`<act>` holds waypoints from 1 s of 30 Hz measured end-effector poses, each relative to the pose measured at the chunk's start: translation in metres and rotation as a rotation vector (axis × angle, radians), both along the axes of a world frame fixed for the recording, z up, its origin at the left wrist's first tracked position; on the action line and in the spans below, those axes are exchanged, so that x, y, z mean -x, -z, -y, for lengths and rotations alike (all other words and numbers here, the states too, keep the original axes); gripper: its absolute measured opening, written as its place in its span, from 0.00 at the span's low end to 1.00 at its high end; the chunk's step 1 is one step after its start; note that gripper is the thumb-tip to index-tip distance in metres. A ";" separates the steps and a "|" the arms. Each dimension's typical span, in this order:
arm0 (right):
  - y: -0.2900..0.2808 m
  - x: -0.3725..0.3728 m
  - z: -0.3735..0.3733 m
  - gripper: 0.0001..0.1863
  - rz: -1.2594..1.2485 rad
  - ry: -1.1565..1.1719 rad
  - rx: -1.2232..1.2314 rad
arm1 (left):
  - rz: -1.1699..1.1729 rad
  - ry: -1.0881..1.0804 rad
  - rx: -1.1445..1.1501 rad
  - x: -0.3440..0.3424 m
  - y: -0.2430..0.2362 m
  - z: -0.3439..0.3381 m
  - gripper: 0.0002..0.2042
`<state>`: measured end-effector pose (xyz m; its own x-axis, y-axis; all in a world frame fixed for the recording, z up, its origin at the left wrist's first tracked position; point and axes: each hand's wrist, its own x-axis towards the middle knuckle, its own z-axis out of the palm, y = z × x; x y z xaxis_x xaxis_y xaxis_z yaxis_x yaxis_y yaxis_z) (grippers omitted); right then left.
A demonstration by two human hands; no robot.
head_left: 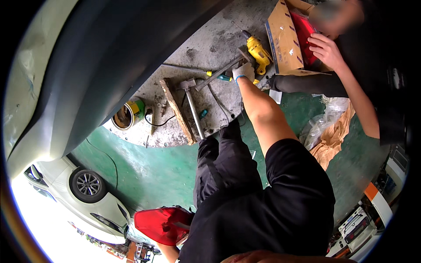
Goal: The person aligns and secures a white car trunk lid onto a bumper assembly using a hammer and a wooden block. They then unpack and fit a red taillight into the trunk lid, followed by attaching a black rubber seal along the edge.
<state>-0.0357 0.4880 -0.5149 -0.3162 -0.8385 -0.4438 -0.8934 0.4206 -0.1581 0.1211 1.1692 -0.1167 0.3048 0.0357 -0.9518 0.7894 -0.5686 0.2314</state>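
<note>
Right grip [244, 71], gloved, clenched on metal bar [219, 73] lying on floor [206, 48] beside yellow drill [258, 53]. Left grip out of view. Step: picking up bar; next needs clean lift past hammer [192, 103].

A metal bar [219, 72] is being gripped by the gloved right hand [244, 71] just beside the yellow drill [258, 53]; a hammer [191, 103] is lying near the bar.

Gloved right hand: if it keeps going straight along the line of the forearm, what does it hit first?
The right hand, in a white work glove, already grips a long metal bar. Straight on, up the picture, the yellow power drill lies just past its knuckles, probably first contact, though depth is unclear. Beyond is bare concrete floor.
</note>
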 end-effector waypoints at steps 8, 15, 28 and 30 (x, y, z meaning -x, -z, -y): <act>-0.030 0.065 -0.046 0.17 1.092 0.476 -0.301 | 0.049 0.036 0.199 -0.007 0.017 0.046 0.26; -0.261 0.087 -0.102 0.24 1.765 0.268 -0.118 | 0.113 0.127 0.499 -0.056 0.026 0.104 0.26; -0.383 0.064 -0.154 0.17 1.645 -0.134 0.036 | 0.155 0.135 0.835 -0.090 0.034 0.156 0.26; -0.344 0.072 -0.165 0.10 1.536 -0.022 0.071 | 0.152 0.133 0.865 -0.092 0.030 0.157 0.26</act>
